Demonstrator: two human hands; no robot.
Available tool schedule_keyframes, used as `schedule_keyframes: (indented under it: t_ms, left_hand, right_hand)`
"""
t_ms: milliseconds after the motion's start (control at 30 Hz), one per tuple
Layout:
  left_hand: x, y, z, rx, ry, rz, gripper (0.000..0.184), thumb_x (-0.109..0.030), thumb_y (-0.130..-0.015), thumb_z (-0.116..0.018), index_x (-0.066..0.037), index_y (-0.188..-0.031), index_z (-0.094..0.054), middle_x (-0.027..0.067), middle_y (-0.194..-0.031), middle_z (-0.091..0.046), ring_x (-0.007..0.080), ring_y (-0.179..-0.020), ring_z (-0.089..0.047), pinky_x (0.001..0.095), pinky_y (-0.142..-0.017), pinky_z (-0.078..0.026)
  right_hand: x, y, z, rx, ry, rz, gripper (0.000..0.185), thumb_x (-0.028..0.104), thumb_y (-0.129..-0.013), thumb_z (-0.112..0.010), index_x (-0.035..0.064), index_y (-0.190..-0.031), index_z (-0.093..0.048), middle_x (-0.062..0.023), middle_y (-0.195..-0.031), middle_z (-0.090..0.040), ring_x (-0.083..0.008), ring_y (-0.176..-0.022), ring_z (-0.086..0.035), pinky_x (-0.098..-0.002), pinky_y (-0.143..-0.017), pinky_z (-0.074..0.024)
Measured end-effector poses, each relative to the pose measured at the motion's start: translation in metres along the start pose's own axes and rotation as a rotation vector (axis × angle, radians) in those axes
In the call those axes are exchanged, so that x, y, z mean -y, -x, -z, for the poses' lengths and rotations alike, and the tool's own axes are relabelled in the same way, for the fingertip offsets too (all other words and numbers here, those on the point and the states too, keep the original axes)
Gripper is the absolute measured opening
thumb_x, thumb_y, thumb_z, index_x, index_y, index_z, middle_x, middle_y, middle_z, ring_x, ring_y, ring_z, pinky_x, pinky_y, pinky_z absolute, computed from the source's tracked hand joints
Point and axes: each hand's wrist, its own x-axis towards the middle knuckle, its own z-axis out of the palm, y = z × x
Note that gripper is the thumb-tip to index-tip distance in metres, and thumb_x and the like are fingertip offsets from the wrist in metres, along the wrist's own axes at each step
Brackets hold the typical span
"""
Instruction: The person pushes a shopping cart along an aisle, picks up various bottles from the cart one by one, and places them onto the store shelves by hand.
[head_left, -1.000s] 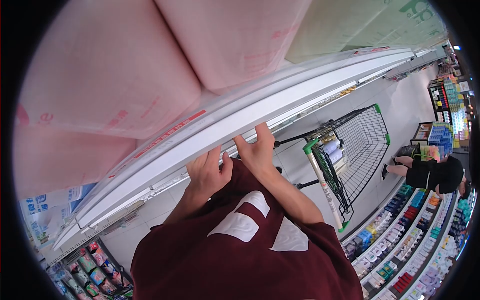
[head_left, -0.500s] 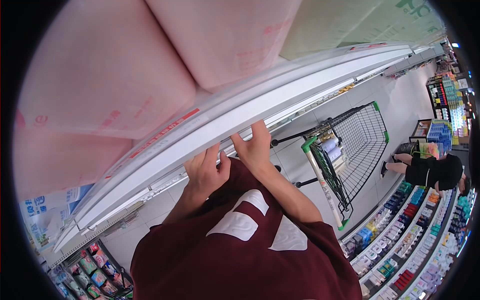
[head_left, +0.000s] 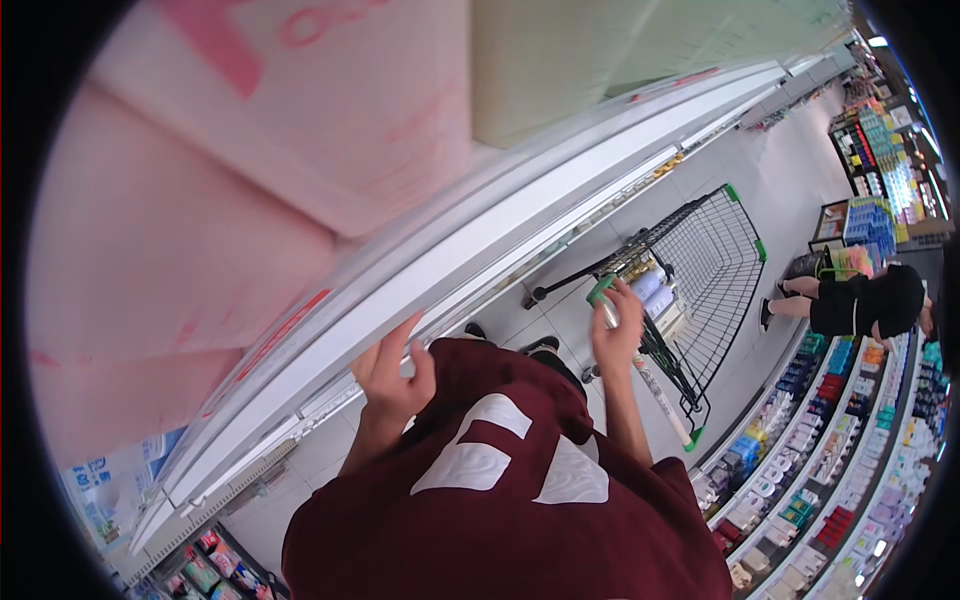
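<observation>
My left hand [head_left: 392, 368] is raised by the white shelf edge [head_left: 440, 255], thumb and fingers apart, holding nothing. Over the shopping cart's handle [head_left: 655, 385], near its green end cap [head_left: 603, 289], is my right hand [head_left: 618, 328]. Its fingers are spread apart, and I cannot tell whether they touch the handle. The black wire cart [head_left: 715, 260] carries several packaged goods [head_left: 655, 290] near the handle end. Large pink packs [head_left: 190, 240] and a pale green pack [head_left: 600, 60] fill the shelf above my hands.
A person in black [head_left: 865, 302] stands beyond the cart. Curved shelves of small boxes and bottles [head_left: 820, 450] line the lower right. Colourful packets [head_left: 205, 570] are at the lower left. Grey floor tiles [head_left: 690, 170] run between the shelves.
My right hand has moved from the shelf edge rightward to the cart's handle. My left hand has dropped slightly with its fingers opening. The view has shifted along the shelf.
</observation>
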Motion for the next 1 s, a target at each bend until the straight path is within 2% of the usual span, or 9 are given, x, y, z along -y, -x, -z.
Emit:
schedule_keyframes:
  t_ms: [100, 200, 367, 467, 567, 667, 733, 867, 1000]
  left_hand:
    - [-0.013, -0.011, 0.002, -0.088, 0.103, -0.02, 0.029, -0.001, -0.075, -0.055, 0.0, -0.098, -0.071, 0.0188, -0.12, -0.066, 0.0369, -0.106, -0.062, 0.0542, -0.106, -0.031]
    - [-0.021, -0.013, 0.004, -0.213, 0.088, -0.062, 0.013, 0.002, -0.076, -0.053, 0.0, -0.081, -0.065, 0.0173, -0.099, -0.07, 0.038, -0.094, -0.065, 0.0541, -0.103, -0.036]
    - [-0.055, -0.016, -0.006, -0.192, 0.352, -0.222, 0.02, 0.008, -0.071, -0.054, 0.002, -0.084, -0.069, 0.0144, -0.082, -0.07, 0.0323, -0.076, -0.068, 0.0429, -0.084, -0.05]
    - [-0.088, -0.027, -0.044, 0.068, 0.595, -0.104, 0.02, 0.013, -0.073, -0.054, 0.002, -0.084, -0.067, 0.0152, -0.081, -0.069, 0.0295, -0.072, -0.067, 0.0339, -0.067, -0.052]
    - [-0.13, -0.043, -0.092, 0.458, 0.537, -0.096, 0.017, 0.0, -0.082, -0.064, -0.002, -0.098, -0.068, 0.0121, -0.097, -0.07, 0.0306, -0.087, -0.068, 0.0389, -0.079, -0.052]
    - [-0.167, -0.052, -0.145, 0.663, 0.404, -0.287, 0.03, -0.012, -0.087, -0.065, -0.001, -0.115, -0.066, 0.0153, -0.113, -0.069, 0.0341, -0.102, -0.066, 0.0435, -0.091, -0.05]
    - [-0.181, -0.04, -0.184, 1.021, 0.293, -0.38, 0.045, -0.023, -0.089, -0.065, -0.004, -0.129, -0.06, 0.0163, -0.122, -0.066, 0.0344, -0.113, -0.061, 0.0457, -0.099, -0.044]
    - [-0.21, -0.031, -0.267, 1.275, 0.245, -0.404, 0.043, -0.027, -0.089, -0.064, -0.005, -0.126, -0.06, 0.0163, -0.118, -0.066, 0.0344, -0.114, -0.06, 0.0468, -0.098, -0.043]
    - [-0.219, -0.005, -0.362, 1.033, 0.223, -0.467, 0.038, -0.026, -0.089, -0.063, -0.004, -0.12, -0.062, 0.0154, -0.114, -0.067, 0.0332, -0.111, -0.061, 0.0476, -0.099, -0.041]
  right_hand:
    - [-0.107, 0.036, 0.028, -0.068, 0.296, -0.224, 0.025, 0.011, -0.083, -0.07, 0.002, -0.107, -0.067, -0.0192, -0.119, -0.065, -0.0381, -0.113, -0.059, -0.0454, -0.1, -0.0455]
    - [-0.174, 0.079, 0.042, 0.151, 0.421, -0.609, 0.024, 0.015, -0.081, -0.07, 0.0033, -0.101, -0.07, -0.0146, -0.115, -0.065, -0.0355, -0.111, -0.058, -0.0468, -0.095, -0.0467]
    - [-0.175, 0.092, 0.037, 0.073, 0.45, -0.495, 0.022, 0.015, -0.081, -0.065, 0.0038, -0.099, -0.071, -0.0146, -0.112, -0.063, -0.0347, -0.111, -0.056, -0.0437, -0.098, -0.0457]
    - [-0.174, 0.09, 0.038, 0.088, 0.415, -0.503, 0.027, 0.017, -0.082, -0.066, 0.0049, -0.105, -0.069, -0.0151, -0.114, -0.063, -0.0351, -0.113, -0.057, -0.0432, -0.097, -0.0472]
    - [-0.174, 0.074, 0.06, 0.241, 0.377, -0.559, 0.029, 0.021, -0.085, -0.066, 0.0071, -0.111, -0.068, -0.0166, -0.115, -0.065, -0.0345, -0.11, -0.062, -0.0453, -0.092, -0.0507]
    - [-0.182, 0.06, 0.091, 0.282, 0.24, -0.589, 0.026, 0.02, -0.087, -0.065, 0.007, -0.109, -0.068, -0.0159, -0.1, -0.072, -0.0335, -0.09, -0.07, -0.0438, -0.079, -0.0544]
    - [-0.197, 0.065, 0.1, 0.243, 0.165, -0.543, 0.022, 0.015, -0.089, -0.062, 0.0058, -0.108, -0.068, -0.0163, -0.091, -0.071, -0.0331, -0.077, -0.07, -0.0434, -0.071, -0.0547]
    - [-0.217, 0.08, 0.106, 0.115, -0.104, -0.56, 0.015, 0.008, -0.089, -0.064, 0.0027, -0.101, -0.071, -0.0155, -0.088, -0.071, -0.0278, -0.071, -0.069, -0.0368, -0.066, -0.0532]
    - [-0.238, 0.089, 0.119, 0.083, -0.379, -0.706, 0.014, 0.007, -0.094, -0.061, -0.0001, -0.104, -0.069, -0.01, -0.082, -0.07, -0.0141, -0.067, -0.066, -0.0288, -0.061, -0.0521]
